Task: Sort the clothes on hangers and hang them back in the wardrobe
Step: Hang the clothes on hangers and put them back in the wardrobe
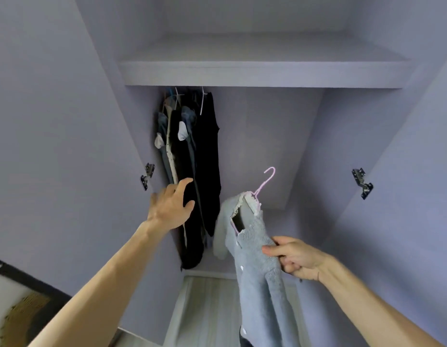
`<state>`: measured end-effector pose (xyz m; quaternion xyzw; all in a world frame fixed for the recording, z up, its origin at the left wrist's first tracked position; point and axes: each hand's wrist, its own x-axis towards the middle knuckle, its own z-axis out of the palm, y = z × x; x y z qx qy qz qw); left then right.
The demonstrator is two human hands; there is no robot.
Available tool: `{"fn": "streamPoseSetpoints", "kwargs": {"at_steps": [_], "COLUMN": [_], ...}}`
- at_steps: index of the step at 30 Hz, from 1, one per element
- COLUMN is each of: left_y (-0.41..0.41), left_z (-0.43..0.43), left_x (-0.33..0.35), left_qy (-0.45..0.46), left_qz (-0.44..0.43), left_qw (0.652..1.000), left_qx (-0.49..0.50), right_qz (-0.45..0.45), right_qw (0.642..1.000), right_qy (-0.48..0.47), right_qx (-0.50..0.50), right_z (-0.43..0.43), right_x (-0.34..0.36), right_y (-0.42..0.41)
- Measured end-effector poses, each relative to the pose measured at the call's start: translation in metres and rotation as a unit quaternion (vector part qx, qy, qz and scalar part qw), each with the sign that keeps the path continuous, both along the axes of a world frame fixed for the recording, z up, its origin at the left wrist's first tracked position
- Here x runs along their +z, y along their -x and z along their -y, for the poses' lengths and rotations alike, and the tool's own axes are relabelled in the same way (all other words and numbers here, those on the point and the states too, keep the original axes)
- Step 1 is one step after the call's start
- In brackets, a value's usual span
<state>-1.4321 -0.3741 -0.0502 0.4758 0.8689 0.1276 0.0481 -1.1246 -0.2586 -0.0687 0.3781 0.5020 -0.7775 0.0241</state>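
Right hand (296,257) pinches the grey sweater (257,266) on its pink hanger (263,182), low in the wardrobe (262,76); left hand (171,205), fingers spread, touches the hanging dark clothes (202,159) just left of it.

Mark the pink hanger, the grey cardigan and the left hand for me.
pink hanger (268,182), head view, on the hook's shank.
grey cardigan (252,247), head view, on the knit front below the neckline.
left hand (171,206), head view, on its back.

Pale plank floor (207,309) at 6 o'clock. Black-framed panel (19,304) at 8 o'clock, cut off by the picture edge. A blurred tan patch shows inside it.
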Motion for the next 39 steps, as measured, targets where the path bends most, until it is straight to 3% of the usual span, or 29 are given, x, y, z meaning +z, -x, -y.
{"fn": "streamPoseSetpoints", "kwargs": {"at_steps": [6,9,15,24,31,33,36,39], "left_y": [0.084,0.128,0.159,0.169,0.175,0.176,0.178,0.178], "left_z": [-0.009,-0.011,-0.009,-0.012,-0.012,-0.012,-0.013,-0.013], "left_x": [0.05,0.088,0.088,0.082,0.079,0.079,0.08,0.079], "left_qy": [-0.057,-0.058,0.065,0.051,0.029,0.025,0.027,0.03], "left_qz": [-0.307,-0.387,-0.513,-0.575,-0.594,-0.6,-0.609,-0.614], "left_qw": [0.949,0.915,0.847,0.808,0.795,0.791,0.783,0.779], "left_qx": [0.048,0.1,0.125,0.12,0.119,0.12,0.123,0.123], "right_qz": [-0.036,-0.053,-0.11,-0.114,-0.041,-0.006,0.067,0.128], "right_qw": [0.997,0.993,0.982,0.957,0.954,0.94,0.89,0.86], "right_qy": [-0.071,-0.105,-0.137,-0.251,-0.287,-0.336,-0.45,-0.493], "right_qx": [-0.004,-0.017,-0.072,-0.087,-0.069,-0.063,-0.026,0.036], "right_z": [-0.057,-0.089,-0.153,-0.218,-0.222,-0.226,-0.238,-0.256], "right_x": [0.01,0.029,0.06,0.087,0.029,0.014,0.008,0.005], "right_y": [0.064,0.106,0.181,0.3,0.354,0.353,0.348,0.344]}}
